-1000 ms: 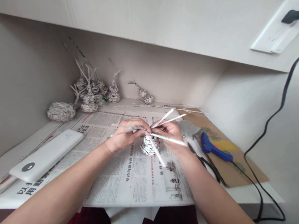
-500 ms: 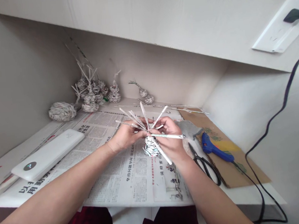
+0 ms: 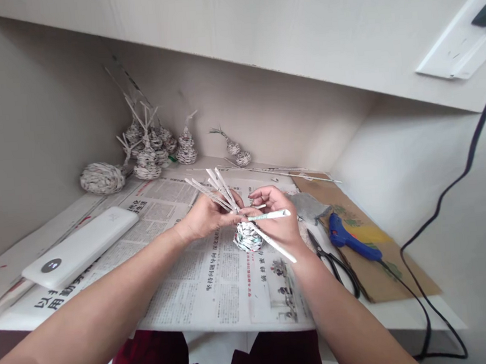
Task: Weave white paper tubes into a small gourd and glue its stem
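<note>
Between my hands is a small round woven paper gourd [image 3: 248, 237], made of rolled newspaper, with several loose paper tubes [image 3: 221, 186] fanning out of its top. My left hand [image 3: 207, 215] is closed around the neck where the tubes meet, thumb pressed on the near side. On the other side, my right hand [image 3: 276, 218] has its thumb and fingers at the tubes, the fingers curled and partly hidden. One paper tube [image 3: 271, 215] points right across that hand, and another slants down toward the wrist.
Newspaper [image 3: 184, 287] covers the table. Finished woven gourds [image 3: 147, 164] stand at the back left. A white power bank [image 3: 80, 248] lies left. To the right are black scissors [image 3: 336, 264], a grey cloth [image 3: 310, 207], and a blue glue gun [image 3: 352, 240] with its cord on cardboard [image 3: 385, 283].
The upright tubes have been drawn together toward the left, under my left hand. The tube that slanted up right no longer shows there. My right fingers have lifted and opened slightly.
</note>
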### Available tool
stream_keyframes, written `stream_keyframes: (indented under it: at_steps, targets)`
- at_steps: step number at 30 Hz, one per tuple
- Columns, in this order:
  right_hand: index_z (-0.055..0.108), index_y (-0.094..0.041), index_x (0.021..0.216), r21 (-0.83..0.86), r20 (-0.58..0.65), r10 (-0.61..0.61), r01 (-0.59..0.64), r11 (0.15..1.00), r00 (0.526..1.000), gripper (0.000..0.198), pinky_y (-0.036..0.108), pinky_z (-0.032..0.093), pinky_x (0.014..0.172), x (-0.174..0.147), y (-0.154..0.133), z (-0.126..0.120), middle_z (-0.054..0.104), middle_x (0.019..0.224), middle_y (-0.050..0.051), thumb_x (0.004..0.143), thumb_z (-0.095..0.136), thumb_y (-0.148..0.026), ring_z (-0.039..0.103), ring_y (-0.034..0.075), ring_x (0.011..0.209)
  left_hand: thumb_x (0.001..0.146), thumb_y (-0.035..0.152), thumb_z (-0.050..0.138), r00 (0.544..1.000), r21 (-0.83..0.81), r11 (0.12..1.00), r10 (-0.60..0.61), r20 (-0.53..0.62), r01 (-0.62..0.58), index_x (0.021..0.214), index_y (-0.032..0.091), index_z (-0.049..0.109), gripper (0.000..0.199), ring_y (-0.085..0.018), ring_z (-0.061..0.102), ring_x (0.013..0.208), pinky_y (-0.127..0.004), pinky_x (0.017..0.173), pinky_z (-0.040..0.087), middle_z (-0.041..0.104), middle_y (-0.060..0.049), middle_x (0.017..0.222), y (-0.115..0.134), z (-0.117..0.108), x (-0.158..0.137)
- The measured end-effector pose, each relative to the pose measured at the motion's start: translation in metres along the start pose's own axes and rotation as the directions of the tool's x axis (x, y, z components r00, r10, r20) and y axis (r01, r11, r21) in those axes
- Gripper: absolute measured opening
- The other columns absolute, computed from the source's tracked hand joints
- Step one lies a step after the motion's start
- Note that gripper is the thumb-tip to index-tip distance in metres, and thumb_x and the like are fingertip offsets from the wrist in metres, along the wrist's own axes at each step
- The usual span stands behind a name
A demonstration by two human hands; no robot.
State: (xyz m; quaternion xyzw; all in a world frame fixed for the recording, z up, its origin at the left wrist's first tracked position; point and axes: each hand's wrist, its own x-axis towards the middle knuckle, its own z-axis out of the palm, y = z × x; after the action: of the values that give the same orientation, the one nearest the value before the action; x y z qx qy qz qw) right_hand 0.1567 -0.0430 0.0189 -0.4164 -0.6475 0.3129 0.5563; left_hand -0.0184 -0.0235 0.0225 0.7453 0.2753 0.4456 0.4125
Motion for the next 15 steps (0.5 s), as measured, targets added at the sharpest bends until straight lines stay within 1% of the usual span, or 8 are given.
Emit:
stream_keyframes:
  at_steps: [2,4,6,8,10,12,15]
  targets:
    - [0.064,-0.022,0.094,-0.032,0.031,0.039,-0.038,0.999,0.999,0.029,0.025,0.049,0.063,0.000,-0.003,-0.004,0.065,0.088,0.002,0.069,0.076,-0.031,0.060,0.014,0.072,0.072,0.030,0.078,0.999,0.031,0.999,0.023,-0.028,-0.023,0.077,0.013,0.065,0.022,-0.014,0.059,0.061,-0.025,0.060,0.049,0.063,-0.001,0.068,0.001,0.000,0.000]
    - [0.065,-0.022,0.099,-0.075,0.073,0.089,-0.083,0.994,0.993,0.032,0.025,0.048,0.060,-0.001,-0.006,-0.008,0.068,0.090,0.003,0.071,0.075,-0.035,0.060,0.014,0.069,0.072,0.027,0.077,0.997,0.076,0.996,0.056,-0.059,-0.051,0.078,0.014,0.065,0.019,-0.014,0.060,0.064,-0.025,0.063,0.050,0.064,-0.001,0.070,0.001,0.000,0.000]
    - [0.067,-0.021,0.096,-0.089,0.125,0.129,-0.119,0.989,0.984,0.030,0.025,0.047,0.059,-0.002,-0.008,-0.011,0.069,0.087,0.003,0.073,0.074,-0.039,0.060,0.014,0.067,0.072,0.026,0.077,0.994,0.122,0.990,0.082,-0.066,-0.073,0.079,0.014,0.065,0.018,-0.014,0.061,0.066,-0.026,0.065,0.050,0.065,-0.001,0.071,0.000,0.000,0.000]
    - [0.068,-0.020,0.088,-0.101,0.163,0.154,-0.139,0.985,0.974,0.023,0.026,0.047,0.059,-0.002,-0.009,-0.014,0.070,0.080,0.002,0.076,0.070,-0.040,0.062,0.015,0.067,0.074,0.028,0.076,0.994,0.156,0.985,0.085,-0.065,-0.074,0.080,0.015,0.065,0.018,-0.014,0.061,0.065,-0.026,0.064,0.050,0.066,-0.001,0.070,-0.001,-0.001,-0.001]
    - [0.069,-0.020,0.083,-0.158,0.144,0.153,-0.130,0.979,0.978,0.019,0.026,0.047,0.060,-0.001,-0.011,-0.016,0.071,0.077,0.002,0.079,0.068,-0.038,0.064,0.016,0.068,0.075,0.030,0.075,0.994,0.157,0.985,0.088,-0.065,-0.077,0.081,0.015,0.066,0.019,-0.015,0.062,0.067,-0.027,0.066,0.051,0.067,-0.002,0.073,-0.002,-0.001,-0.002]
    - [0.070,-0.021,0.083,-0.233,0.111,0.132,-0.103,0.967,0.985,0.015,0.026,0.047,0.062,-0.001,-0.012,-0.017,0.072,0.078,0.002,0.079,0.068,-0.035,0.065,0.016,0.069,0.076,0.030,0.075,0.993,0.127,0.987,0.107,-0.059,-0.098,0.083,0.015,0.066,0.019,-0.017,0.065,0.073,-0.029,0.069,0.052,0.068,-0.004,0.079,-0.003,-0.002,-0.003]
    - [0.068,-0.021,0.081,-0.275,0.113,0.140,-0.104,0.956,0.984,0.013,0.025,0.047,0.061,-0.002,-0.012,-0.018,0.071,0.077,0.001,0.080,0.066,-0.034,0.064,0.016,0.068,0.078,0.029,0.072,0.991,0.094,0.987,0.131,-0.023,-0.129,0.084,0.014,0.066,0.017,-0.019,0.066,0.078,-0.030,0.071,0.052,0.068,-0.007,0.083,-0.003,-0.002,-0.004]
